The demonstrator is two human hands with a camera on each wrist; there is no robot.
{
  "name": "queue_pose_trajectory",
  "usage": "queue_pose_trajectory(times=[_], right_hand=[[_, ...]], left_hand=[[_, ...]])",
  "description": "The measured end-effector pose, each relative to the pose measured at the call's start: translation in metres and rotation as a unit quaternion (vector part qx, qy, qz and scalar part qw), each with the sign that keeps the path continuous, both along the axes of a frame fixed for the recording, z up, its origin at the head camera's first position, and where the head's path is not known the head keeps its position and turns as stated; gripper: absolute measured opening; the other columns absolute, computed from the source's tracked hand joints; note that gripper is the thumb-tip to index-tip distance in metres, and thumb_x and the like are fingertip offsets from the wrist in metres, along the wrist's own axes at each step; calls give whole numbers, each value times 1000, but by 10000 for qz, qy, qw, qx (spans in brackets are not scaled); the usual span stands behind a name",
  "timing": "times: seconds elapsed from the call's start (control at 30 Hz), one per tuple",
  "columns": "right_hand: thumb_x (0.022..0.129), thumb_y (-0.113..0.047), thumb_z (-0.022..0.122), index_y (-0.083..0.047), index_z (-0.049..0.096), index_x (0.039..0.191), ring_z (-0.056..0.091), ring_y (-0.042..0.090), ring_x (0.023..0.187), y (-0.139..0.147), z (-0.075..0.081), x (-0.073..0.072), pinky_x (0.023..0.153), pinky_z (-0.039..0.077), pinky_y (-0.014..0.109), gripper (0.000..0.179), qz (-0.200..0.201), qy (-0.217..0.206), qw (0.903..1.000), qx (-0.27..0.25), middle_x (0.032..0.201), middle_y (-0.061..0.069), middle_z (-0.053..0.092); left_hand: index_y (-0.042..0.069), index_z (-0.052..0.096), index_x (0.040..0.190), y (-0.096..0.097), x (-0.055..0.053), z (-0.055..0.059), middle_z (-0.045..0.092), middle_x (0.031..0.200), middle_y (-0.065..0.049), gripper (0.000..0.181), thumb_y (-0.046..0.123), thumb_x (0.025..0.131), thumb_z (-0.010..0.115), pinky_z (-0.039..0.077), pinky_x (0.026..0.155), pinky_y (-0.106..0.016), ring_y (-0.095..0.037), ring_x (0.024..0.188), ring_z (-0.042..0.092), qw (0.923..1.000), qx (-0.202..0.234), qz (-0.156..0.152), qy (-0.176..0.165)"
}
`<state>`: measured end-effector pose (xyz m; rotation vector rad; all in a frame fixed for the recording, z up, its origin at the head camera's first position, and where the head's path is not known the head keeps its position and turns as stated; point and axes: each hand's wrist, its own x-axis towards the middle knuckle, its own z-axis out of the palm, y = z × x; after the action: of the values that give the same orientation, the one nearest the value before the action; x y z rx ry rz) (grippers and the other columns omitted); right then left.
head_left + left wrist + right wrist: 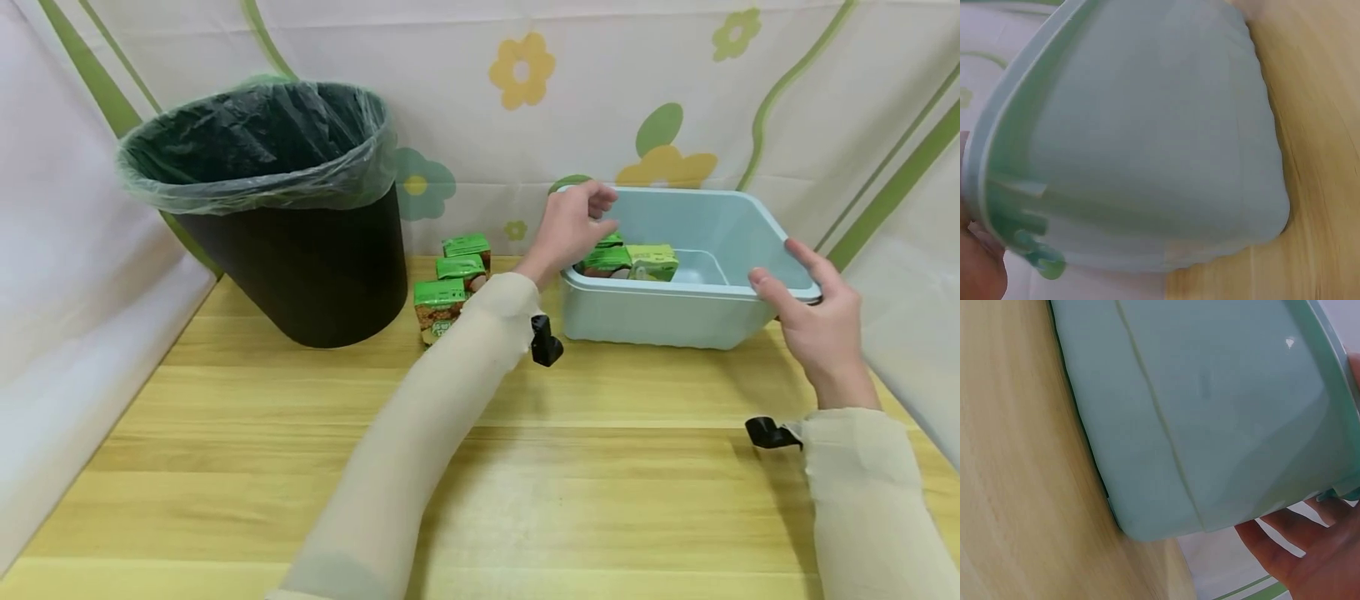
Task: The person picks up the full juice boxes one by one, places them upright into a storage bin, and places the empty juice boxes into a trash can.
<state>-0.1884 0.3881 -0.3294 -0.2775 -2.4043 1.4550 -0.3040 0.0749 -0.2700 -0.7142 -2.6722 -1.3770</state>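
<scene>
A pale blue-green plastic tub point(645, 312) stands at the back right of the table, its near wall filling both wrist views. At its left end my left hand point(567, 229) grips the rim; fingers and thumb reach over the inside, and the contact is partly hidden. My right hand point(821, 312) holds the right end, thumb on the rim and fingers point(1272, 547) spread under the handle outside. Inside the tub, at its left end, sit a light green carton point(652, 262) and dark green cartons point(607, 262), partly covered by the left hand and the front wall.
Green-topped small cartons point(438, 302) stand in a row left of the tub, partly behind my left forearm. A black bin point(300, 267) with a clear liner stands at the back left. A flower-printed cloth point(465, 100) hangs behind the wooden table point(225, 475).
</scene>
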Motion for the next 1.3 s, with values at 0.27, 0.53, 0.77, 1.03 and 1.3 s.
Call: queue_pose_trajectory(times=[0.27, 0.53, 0.77, 1.03, 1.3], right_hand=[[100, -33, 72, -37, 40, 164, 46, 3, 130, 3, 1, 2, 83, 43, -2, 71, -35, -10, 10000, -11, 173, -7, 31], [101, -33, 71, -36, 38, 165, 49, 1, 122, 5, 0, 4, 80, 45, -2, 71, -11, -53, 10000, 0, 174, -4, 30], [101, -34, 71, -36, 38, 165, 50, -1, 117, 2, 1, 1, 79, 46, -1, 71, 51, -53, 10000, 30, 173, -4, 32], [101, -35, 70, -38, 37, 165, 50, 0, 116, 0, 2, 0, 79, 45, -1, 71, 75, -68, 9999, 67, 172, -3, 33], [101, -36, 70, -38, 38, 164, 51, -1, 109, -5, 1, -2, 77, 46, 0, 71, 127, -92, 9998, 99, 168, -3, 38]], left_hand=[[16, 59, 146, -32, 12, 24, 66, 146, -1, 45, 32, 105, 68, 49, 110, -23, -16, 135, 60, 9978, -131, 264, 595], [22, 50, 159, -75, 37, 47, 53, 162, 4, 59, 47, 107, 60, 36, 127, -33, -15, 152, 47, 9627, -1595, 1089, 1893], [18, 52, 157, -129, 75, 63, 50, 165, -5, 60, 52, 108, 54, 21, 135, -40, -24, 155, 44, 9105, -1982, 1810, 3146], [15, 67, 144, -197, 104, 66, 58, 157, -12, 58, 54, 105, 51, 15, 135, -48, -33, 153, 45, 8537, -1061, 2590, 4391], [12, 73, 132, -264, 119, 58, 66, 150, -5, 57, 52, 96, 55, 17, 134, -45, -28, 147, 52, 8113, -77, 3562, 4634]])
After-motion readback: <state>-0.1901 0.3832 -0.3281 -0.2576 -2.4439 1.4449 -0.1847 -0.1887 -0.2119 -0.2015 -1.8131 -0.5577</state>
